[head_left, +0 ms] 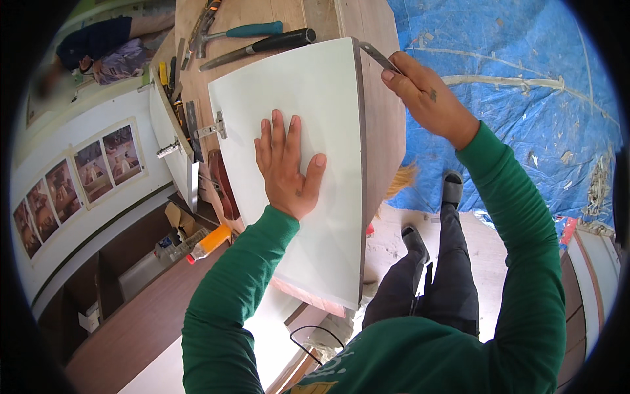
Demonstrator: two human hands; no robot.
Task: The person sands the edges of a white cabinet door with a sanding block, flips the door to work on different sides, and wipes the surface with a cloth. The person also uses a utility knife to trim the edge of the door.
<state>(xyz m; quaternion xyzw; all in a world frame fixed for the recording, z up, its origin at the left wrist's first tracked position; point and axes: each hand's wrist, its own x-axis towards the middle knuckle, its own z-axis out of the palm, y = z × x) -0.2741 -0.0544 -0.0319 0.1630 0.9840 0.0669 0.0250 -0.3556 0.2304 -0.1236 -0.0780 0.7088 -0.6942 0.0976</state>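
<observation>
White panel (333, 203) lies beneath the left fingers (279, 136) (spread flat).

The view looks steeply down from the wearer's head, through the left of two side-by-side fisheye cameras, onto the white panel (328, 230), which is near the lens. It takes in the blue sheet (505, 118) right of the panel, the wall photos (93, 172) left of it, and the wearer's torso (413, 354) at the panel's near end.
</observation>
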